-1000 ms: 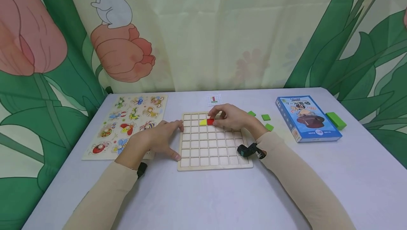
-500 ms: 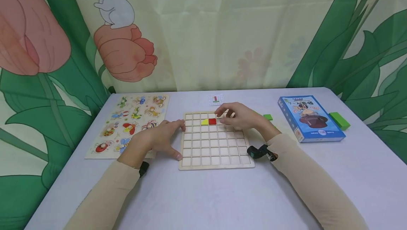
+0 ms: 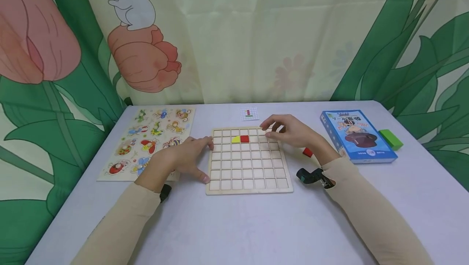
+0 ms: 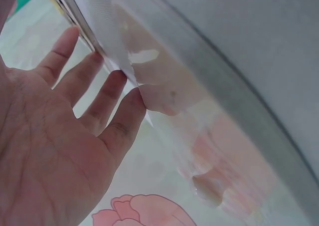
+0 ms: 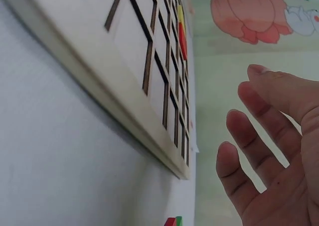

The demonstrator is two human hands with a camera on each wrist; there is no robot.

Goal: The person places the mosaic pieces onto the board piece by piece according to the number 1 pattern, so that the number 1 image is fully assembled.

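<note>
A pale wooden grid board [image 3: 253,191] lies at the table's centre. In its upper rows sit a yellow piece [image 3: 235,139] and, right beside it, a red square tile [image 3: 244,139]. My left hand [image 3: 185,159] is spread at the board's left edge, thumb and fingertips touching it. Above the upper right corner is my right hand [image 3: 289,132], fingers loosely bent. The right wrist view shows nothing between those fingers [image 5: 234,158]. Another red piece [image 3: 307,152] lies on the table below the right wrist. Behind the board lies a small printed grid card [image 3: 249,114].
A sheet with cartoon insects [image 3: 126,134] lies to the left, partly under the left forearm. At right stands a blue box [image 3: 360,136] with a green block [image 3: 391,139] beside it. A printed curtain [image 3: 234,53] hangs behind the table.
My right hand has drawn away from the red tile toward the right, leaving it on the board. The green pieces near that hand are now hidden; a red one shows. The left hand stays put.
</note>
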